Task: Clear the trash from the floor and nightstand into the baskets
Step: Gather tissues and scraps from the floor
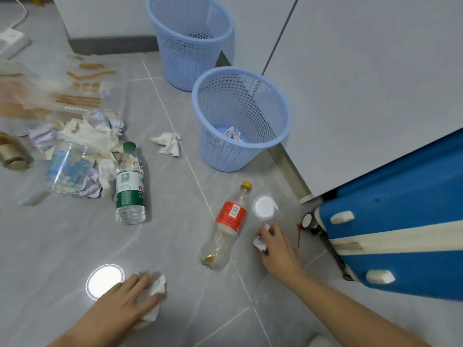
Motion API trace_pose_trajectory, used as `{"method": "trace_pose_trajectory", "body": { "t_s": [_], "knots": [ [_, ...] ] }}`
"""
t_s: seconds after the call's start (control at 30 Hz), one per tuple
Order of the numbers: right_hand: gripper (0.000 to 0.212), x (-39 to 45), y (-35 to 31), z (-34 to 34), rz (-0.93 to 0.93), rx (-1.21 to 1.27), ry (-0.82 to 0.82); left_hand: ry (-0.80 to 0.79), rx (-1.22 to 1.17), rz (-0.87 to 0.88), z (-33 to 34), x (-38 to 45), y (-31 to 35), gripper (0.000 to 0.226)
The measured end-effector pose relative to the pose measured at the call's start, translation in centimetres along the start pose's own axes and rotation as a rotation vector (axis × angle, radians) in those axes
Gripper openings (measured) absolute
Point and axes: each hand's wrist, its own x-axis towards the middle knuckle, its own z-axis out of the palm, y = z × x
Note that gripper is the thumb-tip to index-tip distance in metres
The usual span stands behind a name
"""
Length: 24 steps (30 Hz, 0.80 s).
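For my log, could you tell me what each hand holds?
The right hand grips a crumpled paper ball in its fingers; the left hand grasps a white tissue on the floor.

Both hands (274,244) low, fingers curled.

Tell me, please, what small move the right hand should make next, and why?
Probably lift the right hand and carry its crumpled pale paper ball to the nearer blue plastic mesh basket. The fingers already curl round the ball, and that basket, holding similar crumpled paper, stands just beyond the red-labelled bottle.
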Motion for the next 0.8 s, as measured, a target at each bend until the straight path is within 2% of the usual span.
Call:
{"method": "trace_pose_trajectory", "body": {
  "t_s": [0.03,0.1,0.2,0.3,0.37,0.4,0.53,0.63,0.8],
  "knots": [
    [0.034,-0.3,0.1,0.0,-0.011,-0.013,-0.02,0.051,-0.007,0.023,0.2,-0.3,-0.4,0.027],
    [0.033,-1.0,-0.2,-0.8,-0.047,-0.033,-0.081,0.059,-0.004,0.042,0.6,-1.0,-1.6,0.031],
    [0.028,-2.0,-1.6,-4.8,-0.197,-0.035,-0.099,0.116,-0.077,0.06,-2.5,-0.4,-2.9,0.022],
    [0.023,-2.7,-4.3,-11.7,-0.372,-0.009,0.026,0.302,-0.241,0.063,-9.8,2.7,-2.8,0.018],
    [0.022,-1.9,-6.3,-16.5,-0.441,0.077,0.174,0.394,-0.324,0.087,-15.5,5.8,-2.9,0.01],
    [0.021,-1.1,-7.2,-18.5,-0.457,0.149,0.258,0.433,-0.328,0.095,-18.3,7.8,-3.0,0.013],
    [0.015,4.8,-10.2,-23.9,-0.437,0.323,0.51,0.584,-0.246,0.039,-27.2,18.0,-4.1,0.024],
    [0.02,9.9,-11.0,-25.5,-0.362,0.312,0.532,0.616,-0.216,-0.048,-30.2,25.0,-4.4,0.022],
    [0.025,15.9,-10.6,-25.7,-0.19,0.28,0.472,0.486,-0.227,-0.184,-29.8,31.7,-5.2,0.028]
  ]
}}
